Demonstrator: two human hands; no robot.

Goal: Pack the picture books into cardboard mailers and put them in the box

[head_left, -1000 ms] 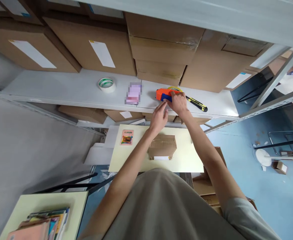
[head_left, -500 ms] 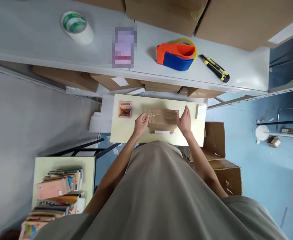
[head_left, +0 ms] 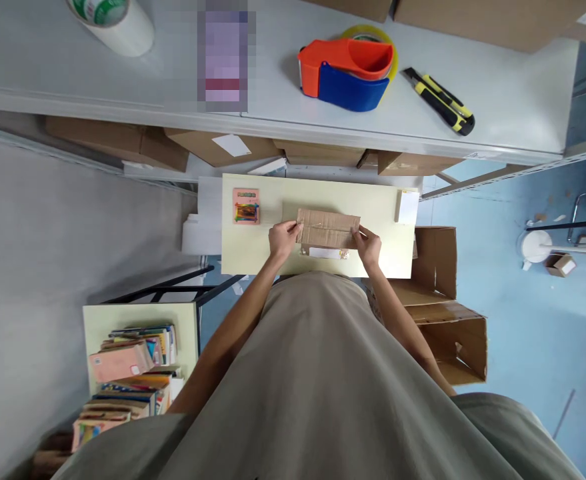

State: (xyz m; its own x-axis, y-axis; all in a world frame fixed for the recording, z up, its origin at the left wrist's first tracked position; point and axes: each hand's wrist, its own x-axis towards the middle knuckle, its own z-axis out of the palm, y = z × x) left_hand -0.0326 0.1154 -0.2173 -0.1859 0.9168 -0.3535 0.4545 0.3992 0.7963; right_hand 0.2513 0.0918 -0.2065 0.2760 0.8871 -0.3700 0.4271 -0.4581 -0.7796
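Small cardboard box (head_left: 329,230) sits near the middle of the pale yellow table (head_left: 373,200), toward its near edge, taped top facing up, a white label on its near side. Left hand (head_left: 283,239) grips the box's left end, fingers curled onto the top edge, thumb on the near side. Right hand (head_left: 369,245) does the same on the right end, fingers closed over the corner. Both hands are clamped on the box; can't tell whether it's lifted or resting on the table.

On the same table: a small colourful card (head_left: 245,205) at the far-left corner, well apart from the box. A white pad (head_left: 407,207) sits at the right edge.

Farther away, on the grey shelf (head_left: 513,107): an orange and blue tape dispenser (head_left: 345,75) roughly in line with the box, and a yellow and black utility knife (head_left: 440,101) just right of it. A roll of tape with green print (head_left: 113,20) is at the far left, partly cut off by the frame. Brown cartons (head_left: 117,137) sit on the level under the shelf.

Right of the table: open cardboard boxes (head_left: 447,313) on the blue floor (head_left: 537,333). Near left: a second pale table (head_left: 137,320) with a stack of books (head_left: 133,373). Far right on the floor: a white round object (head_left: 533,247) and a small box (head_left: 563,265).
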